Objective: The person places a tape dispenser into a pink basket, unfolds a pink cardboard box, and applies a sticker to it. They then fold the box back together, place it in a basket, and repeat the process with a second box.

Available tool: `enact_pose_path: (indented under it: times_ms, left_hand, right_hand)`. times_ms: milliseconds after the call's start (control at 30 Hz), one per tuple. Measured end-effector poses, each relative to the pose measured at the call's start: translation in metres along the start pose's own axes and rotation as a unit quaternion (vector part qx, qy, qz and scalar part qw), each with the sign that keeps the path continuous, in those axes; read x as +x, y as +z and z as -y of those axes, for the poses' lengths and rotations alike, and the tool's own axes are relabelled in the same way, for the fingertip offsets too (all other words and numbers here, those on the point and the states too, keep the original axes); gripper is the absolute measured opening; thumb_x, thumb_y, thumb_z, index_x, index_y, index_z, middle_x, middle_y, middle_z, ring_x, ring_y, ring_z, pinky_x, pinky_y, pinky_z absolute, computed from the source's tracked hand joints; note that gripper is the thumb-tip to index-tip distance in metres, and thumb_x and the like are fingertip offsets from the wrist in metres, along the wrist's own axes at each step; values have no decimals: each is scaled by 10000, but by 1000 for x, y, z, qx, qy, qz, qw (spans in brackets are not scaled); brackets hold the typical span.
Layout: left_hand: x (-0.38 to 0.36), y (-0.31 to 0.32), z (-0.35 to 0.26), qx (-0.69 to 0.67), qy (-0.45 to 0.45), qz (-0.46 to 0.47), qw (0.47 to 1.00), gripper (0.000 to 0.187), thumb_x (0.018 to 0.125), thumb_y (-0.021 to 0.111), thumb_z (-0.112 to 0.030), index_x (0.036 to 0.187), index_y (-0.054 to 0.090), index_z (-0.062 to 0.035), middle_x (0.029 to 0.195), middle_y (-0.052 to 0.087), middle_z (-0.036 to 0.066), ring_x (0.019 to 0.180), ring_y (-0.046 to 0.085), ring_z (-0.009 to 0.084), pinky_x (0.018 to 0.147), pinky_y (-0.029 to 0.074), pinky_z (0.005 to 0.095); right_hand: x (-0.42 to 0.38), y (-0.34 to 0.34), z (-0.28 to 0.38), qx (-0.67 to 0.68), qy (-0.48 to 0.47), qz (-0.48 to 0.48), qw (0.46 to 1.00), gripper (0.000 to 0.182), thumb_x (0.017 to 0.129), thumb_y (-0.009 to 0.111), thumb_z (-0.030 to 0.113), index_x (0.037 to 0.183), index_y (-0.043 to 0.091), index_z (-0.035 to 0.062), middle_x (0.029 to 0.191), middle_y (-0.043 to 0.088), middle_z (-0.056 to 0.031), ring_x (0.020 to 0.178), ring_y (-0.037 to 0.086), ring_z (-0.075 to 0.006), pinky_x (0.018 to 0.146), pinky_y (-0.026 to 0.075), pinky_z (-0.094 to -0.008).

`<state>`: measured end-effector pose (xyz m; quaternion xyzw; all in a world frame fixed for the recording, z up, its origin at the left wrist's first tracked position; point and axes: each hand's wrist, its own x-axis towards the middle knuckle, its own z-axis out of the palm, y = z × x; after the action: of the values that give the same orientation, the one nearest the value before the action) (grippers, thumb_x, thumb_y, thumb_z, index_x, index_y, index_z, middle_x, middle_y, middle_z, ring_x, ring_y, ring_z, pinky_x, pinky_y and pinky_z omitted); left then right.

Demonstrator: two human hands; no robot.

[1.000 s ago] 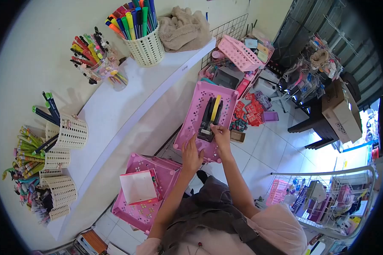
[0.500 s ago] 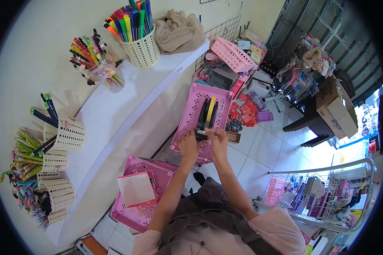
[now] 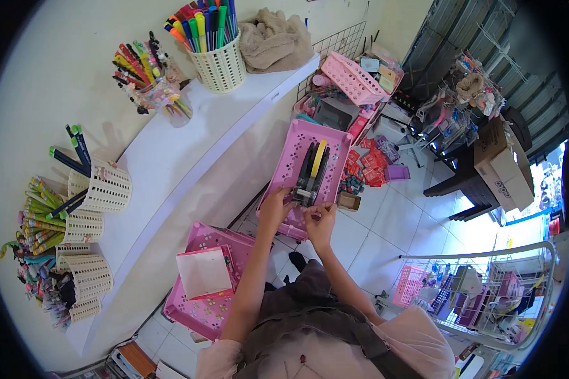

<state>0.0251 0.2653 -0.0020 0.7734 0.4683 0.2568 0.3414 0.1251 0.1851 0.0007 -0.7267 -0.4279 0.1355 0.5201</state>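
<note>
A black tape dispenser (image 3: 304, 189) with a yellow-edged tape roll (image 3: 319, 158) rests on the top tier of a pink perforated plastic rack (image 3: 293, 142). My left hand (image 3: 274, 207) is at its near left end, with the fingers and thumb closed against the dispenser's side. Just right of that end, my right hand (image 3: 321, 222) is in a pinch, its fingertips bent together close to the dispenser's cutting edge. Whatever lies between those fingertips is too small to make out.
Left of my arm, a lower pink rack (image 3: 199, 312) bears a white-and-pink notebook (image 3: 205, 275). Cream baskets (image 3: 224, 66) of pens line a white shelf (image 3: 164, 151). Red packets (image 3: 374, 165) and a small cardboard box (image 3: 349, 201) lie right of the rack. A wire cart (image 3: 480, 252) stands farther right.
My right hand has moved down and toward me, away from the dispenser's top. My left hand has shifted slightly left to its side, leaving more of the dispenser showing.
</note>
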Motion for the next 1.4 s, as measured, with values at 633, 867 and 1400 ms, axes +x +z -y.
enact_pose_path:
  times_ms: [633, 867, 1400]
  left_hand:
    - [-64, -46, -25, -140, 51, -211, 966, 345, 644, 620, -56, 975, 524, -37, 946, 531, 150, 902, 500, 313, 770, 398, 355]
    - [-174, -172, 16, 163, -51, -318, 933, 360, 593, 608, -7, 943, 538, -55, 901, 548, 105, 873, 508, 303, 760, 410, 362]
    - [-198, -181, 96, 56, -147, -51, 986, 249, 550, 666, -29, 796, 638, -60, 708, 605, 129, 633, 576, 223, 593, 451, 296]
  right_hand:
    - [8, -51, 67, -1, -200, 189, 961, 111, 625, 655, 68, 690, 574, 29, 820, 423, -101, 788, 446, -220, 692, 367, -298]
    - [-12, -17, 120, 105, -280, 418, 857, 139, 606, 668, 79, 710, 582, 45, 867, 439, -98, 851, 457, -229, 730, 366, -305]
    - [-59, 122, 130, -15, -564, 544, 622, 160, 581, 681, 234, 624, 556, 145, 882, 430, -54, 912, 423, -235, 750, 317, -394]
